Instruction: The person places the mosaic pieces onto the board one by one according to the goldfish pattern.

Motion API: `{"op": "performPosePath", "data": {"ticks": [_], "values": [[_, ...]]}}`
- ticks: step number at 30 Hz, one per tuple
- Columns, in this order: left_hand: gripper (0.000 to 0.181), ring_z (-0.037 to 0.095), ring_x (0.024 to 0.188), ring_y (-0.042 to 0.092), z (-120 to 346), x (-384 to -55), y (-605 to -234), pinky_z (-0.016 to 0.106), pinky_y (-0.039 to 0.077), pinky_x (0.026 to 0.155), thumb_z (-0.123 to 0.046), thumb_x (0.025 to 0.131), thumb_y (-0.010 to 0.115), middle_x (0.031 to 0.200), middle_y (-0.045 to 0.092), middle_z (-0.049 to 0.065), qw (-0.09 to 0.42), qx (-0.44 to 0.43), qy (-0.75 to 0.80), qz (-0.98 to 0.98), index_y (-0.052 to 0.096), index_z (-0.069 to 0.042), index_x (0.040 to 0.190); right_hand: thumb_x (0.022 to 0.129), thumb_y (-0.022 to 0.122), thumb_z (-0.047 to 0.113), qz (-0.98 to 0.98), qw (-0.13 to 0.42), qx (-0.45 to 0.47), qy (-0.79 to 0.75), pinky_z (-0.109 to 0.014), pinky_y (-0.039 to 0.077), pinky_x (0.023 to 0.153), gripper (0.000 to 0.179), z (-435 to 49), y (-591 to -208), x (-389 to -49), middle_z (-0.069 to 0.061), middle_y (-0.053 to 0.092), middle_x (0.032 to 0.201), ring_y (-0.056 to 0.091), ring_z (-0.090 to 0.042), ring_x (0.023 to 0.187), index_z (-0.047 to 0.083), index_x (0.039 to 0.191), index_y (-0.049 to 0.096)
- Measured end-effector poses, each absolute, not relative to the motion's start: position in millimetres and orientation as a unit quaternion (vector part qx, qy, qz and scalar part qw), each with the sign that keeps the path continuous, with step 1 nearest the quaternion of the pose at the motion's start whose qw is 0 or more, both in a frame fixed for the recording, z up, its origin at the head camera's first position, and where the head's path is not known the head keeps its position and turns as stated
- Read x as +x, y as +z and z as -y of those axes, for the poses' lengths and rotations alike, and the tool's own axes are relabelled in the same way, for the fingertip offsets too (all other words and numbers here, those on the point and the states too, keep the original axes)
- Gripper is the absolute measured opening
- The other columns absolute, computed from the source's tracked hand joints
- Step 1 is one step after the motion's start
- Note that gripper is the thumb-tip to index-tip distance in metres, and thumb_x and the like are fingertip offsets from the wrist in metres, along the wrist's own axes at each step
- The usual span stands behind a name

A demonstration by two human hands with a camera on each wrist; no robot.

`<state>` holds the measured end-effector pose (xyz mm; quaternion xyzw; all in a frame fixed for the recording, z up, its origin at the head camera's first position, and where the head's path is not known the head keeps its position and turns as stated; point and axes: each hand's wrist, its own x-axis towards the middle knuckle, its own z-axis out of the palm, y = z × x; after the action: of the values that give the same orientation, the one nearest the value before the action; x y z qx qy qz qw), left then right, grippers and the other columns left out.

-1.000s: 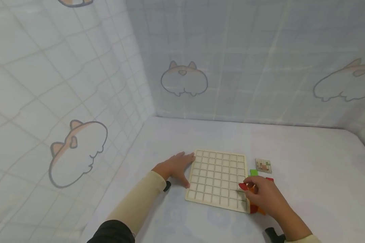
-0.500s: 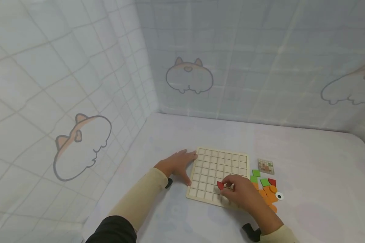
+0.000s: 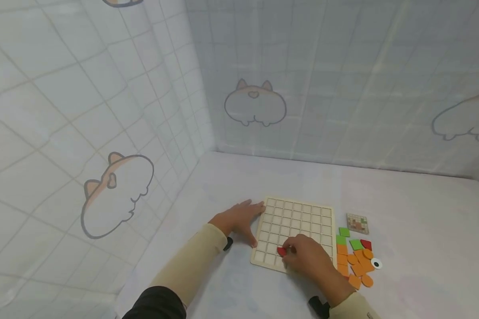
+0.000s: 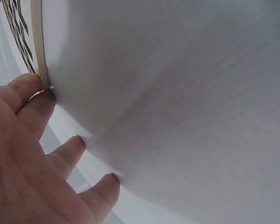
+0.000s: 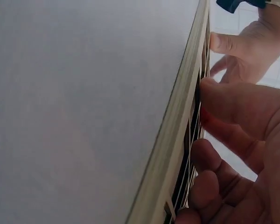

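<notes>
A pale square board (image 3: 277, 220) with a grid of shallow cells lies on the table. My left hand (image 3: 241, 220) is spread at its left side, fingertips and thumb touching the edge; the left wrist view shows straight fingers (image 4: 67, 151) with two tips against the board's rim. Over the board's lower middle, my right hand (image 3: 309, 257) pinches a small red piece with a curved edge (image 3: 281, 251) down at the cells. In the right wrist view the right hand (image 5: 247, 140) is low against the board, and the red piece is mostly hidden behind the fingers.
Right of the board lie several orange pieces (image 3: 358, 269), green squares (image 3: 344, 231), another red piece (image 3: 366, 244) and a round eye piece (image 3: 376, 263). A small pattern card (image 3: 357, 223) lies behind them. Patterned curtains (image 3: 255, 106) stand behind and at the left.
My right hand has carried the red piece from the board's right edge leftward and down to its lower middle. The loose pieces at right are uncovered. My left hand stays at the board's left edge.
</notes>
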<state>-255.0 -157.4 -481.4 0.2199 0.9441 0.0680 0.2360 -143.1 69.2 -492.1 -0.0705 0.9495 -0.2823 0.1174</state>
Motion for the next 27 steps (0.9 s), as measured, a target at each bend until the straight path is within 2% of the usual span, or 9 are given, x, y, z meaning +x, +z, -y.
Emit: {"op": "performPosePath", "data": {"ticks": [9, 15, 17, 22, 27], "values": [[0.124, 0.025, 0.159, 0.012, 156.3, -254.6, -478.9, 0.051, 0.02, 0.127, -0.054, 0.059, 0.095, 0.169, 0.018, -0.016, 0.241, 0.21, 0.068, -0.945, 0.028, -0.034, 0.161, 0.077, 0.082, 0.018, -0.945, 0.123, -0.055, -0.299, -0.032, 0.045, 0.066, 0.017, -68.6, -492.8, -145.9, 0.004, 0.063, 0.083, 0.051, -0.017, 0.075, 0.017, 0.094, 0.078], [0.122, 0.027, 0.159, 0.011, 156.6, -250.4, -479.2, 0.05, 0.018, 0.128, -0.052, 0.059, 0.096, 0.169, 0.019, -0.016, 0.246, 0.21, 0.071, -0.943, 0.03, -0.033, 0.161, 0.076, 0.081, 0.013, -0.936, 0.131, -0.044, -0.322, -0.031, 0.044, 0.062, 0.031, -63.9, -497.4, -143.2, 0.002, 0.061, 0.08, 0.052, -0.017, 0.072, 0.012, 0.108, 0.077], [0.122, 0.027, 0.159, 0.011, 157.2, -248.8, -479.8, 0.05, 0.017, 0.128, -0.052, 0.059, 0.096, 0.169, 0.019, -0.015, 0.251, 0.21, 0.073, -0.942, 0.03, -0.033, 0.161, 0.077, 0.082, 0.013, -0.935, 0.133, -0.055, -0.324, -0.031, 0.044, 0.062, 0.031, -62.5, -499.3, -142.5, 0.003, 0.062, 0.079, 0.052, -0.016, 0.072, 0.014, 0.108, 0.078], [0.123, 0.027, 0.159, 0.012, 159.1, -248.8, -479.7, 0.051, 0.019, 0.128, -0.052, 0.059, 0.096, 0.169, 0.019, -0.016, 0.247, 0.216, 0.077, -0.942, 0.03, -0.033, 0.161, 0.082, 0.083, 0.017, -0.942, 0.113, -0.083, -0.305, -0.031, 0.047, 0.068, 0.016, -61.0, -500.3, -143.3, 0.007, 0.064, 0.083, 0.051, -0.013, 0.074, 0.02, 0.097, 0.082], [0.124, 0.026, 0.159, 0.011, 158.9, -254.1, -478.6, 0.053, 0.02, 0.127, -0.055, 0.059, 0.095, 0.169, 0.018, -0.018, 0.238, 0.214, 0.076, -0.944, 0.027, -0.036, 0.161, 0.083, 0.083, 0.02, -0.942, 0.108, -0.078, -0.307, -0.032, 0.049, 0.071, 0.015, -62.8, -497.5, -147.1, 0.008, 0.066, 0.086, 0.053, -0.013, 0.076, 0.022, 0.098, 0.082]]}}
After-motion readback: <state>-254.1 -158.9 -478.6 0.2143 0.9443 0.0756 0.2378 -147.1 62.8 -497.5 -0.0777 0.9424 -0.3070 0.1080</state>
